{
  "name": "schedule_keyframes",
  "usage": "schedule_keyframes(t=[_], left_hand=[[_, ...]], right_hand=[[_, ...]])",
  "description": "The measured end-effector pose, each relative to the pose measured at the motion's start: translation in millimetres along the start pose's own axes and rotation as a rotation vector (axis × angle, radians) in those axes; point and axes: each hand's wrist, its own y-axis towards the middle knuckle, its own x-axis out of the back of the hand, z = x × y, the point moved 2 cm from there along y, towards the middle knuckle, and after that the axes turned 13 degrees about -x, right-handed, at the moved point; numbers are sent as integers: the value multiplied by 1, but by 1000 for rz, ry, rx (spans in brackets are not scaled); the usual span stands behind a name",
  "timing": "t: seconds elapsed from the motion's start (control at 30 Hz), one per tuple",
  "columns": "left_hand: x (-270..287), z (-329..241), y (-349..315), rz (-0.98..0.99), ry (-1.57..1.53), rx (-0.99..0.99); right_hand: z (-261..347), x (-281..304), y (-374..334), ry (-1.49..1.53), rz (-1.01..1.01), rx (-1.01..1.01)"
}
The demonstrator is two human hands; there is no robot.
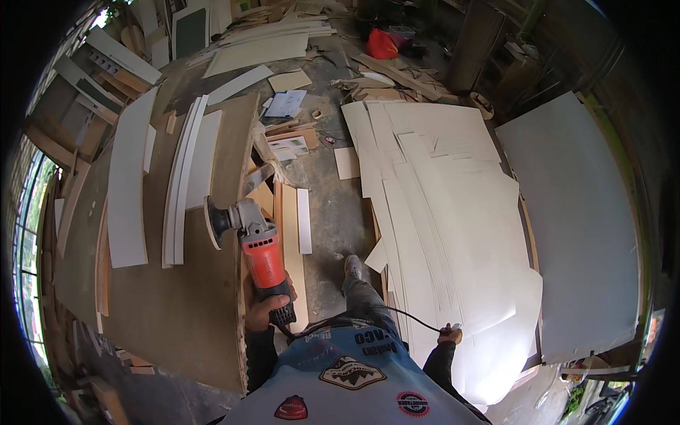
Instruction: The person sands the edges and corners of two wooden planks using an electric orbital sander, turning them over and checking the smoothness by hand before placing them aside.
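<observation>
My left hand (268, 310) is wrapped round the black rear handle of a red and grey angle grinder (261, 253). The grinder points up and away from me, and its round disc (212, 223) faces left, over the edge of the brown board. From its rear a black power cord (412, 316) runs to the right across my front. My right hand (449, 333) is closed on the cord's far part, above the pale sheets. A small whitish bit shows at those fingers; whether it is the plug I cannot make out.
On my left lies a large brown board (142, 312) bearing white strips (127, 191). Stacked pale sheets (453, 212) spread on my right, beside a grey-white panel (581, 227). Offcuts and papers (287, 103) litter the floor ahead, with a red bag (382, 44) farther back.
</observation>
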Motion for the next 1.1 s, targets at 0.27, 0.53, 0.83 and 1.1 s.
schedule_keyframes(t=[0.27,0.53,0.83,1.1], left_hand=[[-24,36,197,-153,74,19],[10,110,387,-349,121,20],[28,121,653,-532,10,-56],[65,151,801,-615,63,-141]], right_hand=[[-25,-382,-21,-390,319,71],[-129,-712,-89,-681,586,83],[-161,-984,-105,-618,694,20],[-179,-1177,-107,-589,816,-41]])
